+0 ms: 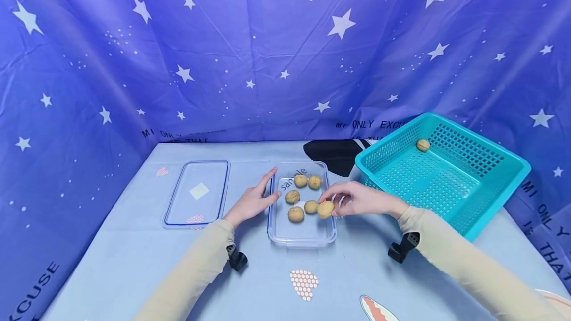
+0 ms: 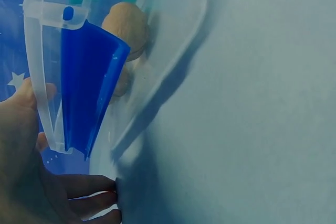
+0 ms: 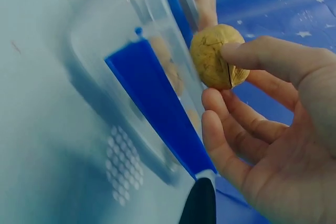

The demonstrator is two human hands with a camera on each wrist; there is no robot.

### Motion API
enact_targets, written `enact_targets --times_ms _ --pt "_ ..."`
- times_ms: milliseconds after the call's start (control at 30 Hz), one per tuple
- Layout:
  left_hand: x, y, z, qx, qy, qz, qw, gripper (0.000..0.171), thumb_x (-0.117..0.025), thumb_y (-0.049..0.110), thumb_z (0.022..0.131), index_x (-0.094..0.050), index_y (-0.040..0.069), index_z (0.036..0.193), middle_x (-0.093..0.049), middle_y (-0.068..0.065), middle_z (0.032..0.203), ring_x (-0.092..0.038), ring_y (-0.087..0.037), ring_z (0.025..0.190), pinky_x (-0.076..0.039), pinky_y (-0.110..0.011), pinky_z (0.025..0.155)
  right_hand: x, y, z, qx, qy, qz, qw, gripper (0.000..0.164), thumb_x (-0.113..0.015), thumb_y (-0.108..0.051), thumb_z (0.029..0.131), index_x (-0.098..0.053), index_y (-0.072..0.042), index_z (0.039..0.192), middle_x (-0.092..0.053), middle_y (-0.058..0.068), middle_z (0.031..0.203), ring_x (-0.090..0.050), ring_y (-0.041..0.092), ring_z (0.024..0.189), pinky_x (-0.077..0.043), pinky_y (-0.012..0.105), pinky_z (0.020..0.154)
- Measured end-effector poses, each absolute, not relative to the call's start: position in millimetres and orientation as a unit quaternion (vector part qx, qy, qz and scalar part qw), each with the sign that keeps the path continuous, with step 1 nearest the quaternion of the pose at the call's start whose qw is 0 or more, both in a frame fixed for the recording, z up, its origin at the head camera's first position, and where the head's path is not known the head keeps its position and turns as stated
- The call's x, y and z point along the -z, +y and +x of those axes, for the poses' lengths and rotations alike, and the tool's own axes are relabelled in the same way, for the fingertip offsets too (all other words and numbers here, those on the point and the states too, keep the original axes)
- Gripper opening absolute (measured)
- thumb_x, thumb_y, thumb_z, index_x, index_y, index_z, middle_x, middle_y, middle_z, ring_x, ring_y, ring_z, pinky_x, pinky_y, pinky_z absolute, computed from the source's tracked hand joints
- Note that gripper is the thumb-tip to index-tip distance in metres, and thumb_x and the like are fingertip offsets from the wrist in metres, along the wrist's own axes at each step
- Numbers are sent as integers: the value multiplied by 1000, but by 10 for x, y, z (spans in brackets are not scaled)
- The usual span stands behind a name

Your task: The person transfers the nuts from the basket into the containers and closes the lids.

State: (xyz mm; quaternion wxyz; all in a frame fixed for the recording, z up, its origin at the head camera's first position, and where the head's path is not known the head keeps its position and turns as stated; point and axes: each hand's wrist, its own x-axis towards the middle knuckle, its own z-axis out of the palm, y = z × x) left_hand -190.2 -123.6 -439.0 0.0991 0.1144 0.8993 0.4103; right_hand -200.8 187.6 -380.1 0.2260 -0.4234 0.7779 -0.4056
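Note:
My right hand [image 1: 359, 199] pinches a walnut [image 3: 218, 56] between thumb and fingertips at the right rim of a clear plastic container [image 1: 285, 232]. Several walnuts [image 1: 296, 214] lie spread on the container's floor, one overlapped by the held walnut in the head view. At the container's left wall is my left hand [image 1: 252, 202], thumb and index finger spread and straight. Its thumb reaches over the rim, and the other fingers [image 2: 94, 203] extend down near the table. A blue side flap [image 2: 94, 82] hangs open on that wall, and another blue flap [image 3: 157, 103] on the right.
On the right stands a turquoise mesh basket [image 1: 504, 162] with one walnut [image 1: 423, 144] near its back corner. A clear lid with a blue seal [image 1: 196, 162] lies flat to the left, a pale square on it. Starry blue cloth [image 1: 250, 63] hangs behind the table.

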Motion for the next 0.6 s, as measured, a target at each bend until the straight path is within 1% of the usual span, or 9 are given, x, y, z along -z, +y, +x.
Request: enact_targets --times_ms 100,200,333,433,533,600 --pt "4362 -1221 -1896 -415 898 107 101 73 -57 42 95 -17 33 156 -36 -29 146 -40 -52 126 -32 -65 101 3827 1846 -1974 401 772 -440 222 33 -66 -1 86 -64 -3 118 -65 7 108 -60 18 81 -56 34 71" --pt "4353 -1207 -1898 -423 895 105 99 73 -59 40 94 -19 32 155 -37 -29 145 -38 -51 128 -31 -64 102 3848 1838 -1963 397 768 -453 218 32 -67 -3 86 -65 -3 118 -65 6 109 -58 17 80 -55 33 70" --pt "4335 -1184 -1897 -432 891 107 92 74 -62 34 94 -21 27 155 -42 -30 141 -40 -49 127 -30 -63 104 3862 1857 -1953 397 759 -466 221 33 -66 0 85 -64 1 118 -66 4 104 -59 16 80 -56 32 68" --pt "4327 -1173 -1900 -435 889 112 88 74 -63 31 94 -22 24 155 -48 -30 136 -44 -49 124 -33 -62 103 3851 1884 -1941 398 763 -457 225 33 -63 4 84 -64 1 117 -65 3 100 -61 15 79 -56 33 67" --pt "4335 -1174 -1905 -434 889 114 88 75 -63 31 94 -20 23 155 -48 -30 136 -46 -48 123 -34 -61 102 3814 1920 -1941 399 773 -439 225 35 -59 7 84 -64 -1 117 -66 7 100 -63 17 79 -56 35 68" --pt "4337 -1177 -1902 -432 890 111 91 76 -62 32 94 -19 23 156 -46 -29 138 -44 -48 124 -34 -62 102 3784 1951 -1953 400 778 -428 226 35 -57 8 85 -64 0 118 -66 12 101 -64 20 81 -56 36 70"
